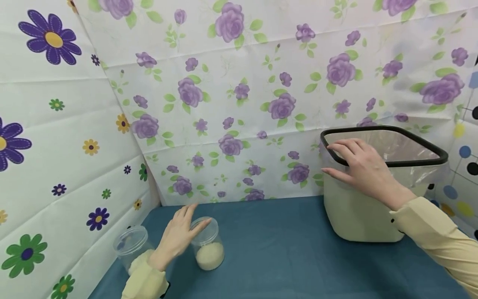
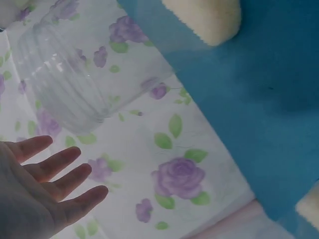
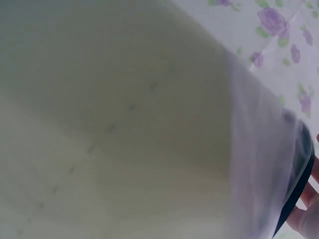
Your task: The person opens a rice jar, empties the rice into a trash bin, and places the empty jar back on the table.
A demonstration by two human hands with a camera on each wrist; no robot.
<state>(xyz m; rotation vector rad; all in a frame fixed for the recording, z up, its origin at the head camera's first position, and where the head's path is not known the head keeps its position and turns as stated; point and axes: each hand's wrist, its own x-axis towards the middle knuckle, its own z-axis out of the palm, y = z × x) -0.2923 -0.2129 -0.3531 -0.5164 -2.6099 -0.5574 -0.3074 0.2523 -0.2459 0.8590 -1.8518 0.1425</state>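
Note:
My left hand (image 1: 176,236) hovers with fingers spread beside a clear lidless-looking plastic jar (image 1: 210,232), overlapping its left edge in the head view. Pale fine grains (image 1: 210,256) fill the lower part of this jar. In the left wrist view, the fingers (image 2: 65,167) stretch out just below the jar's ribbed rim (image 2: 65,84), apart from it. On the other side, my right hand (image 1: 367,172) is at the near left corner of a pale bin (image 1: 367,207), its fingers extended over the black rim (image 1: 418,160). Nothing shows in either hand.
A second clear jar (image 1: 131,243) stands at the left, partly hidden by my left sleeve (image 1: 145,280). A clear plastic liner (image 1: 399,145) lines the bin. The blue table surface (image 1: 276,245) meets flower-patterned sheets (image 1: 231,104) at the back and left.

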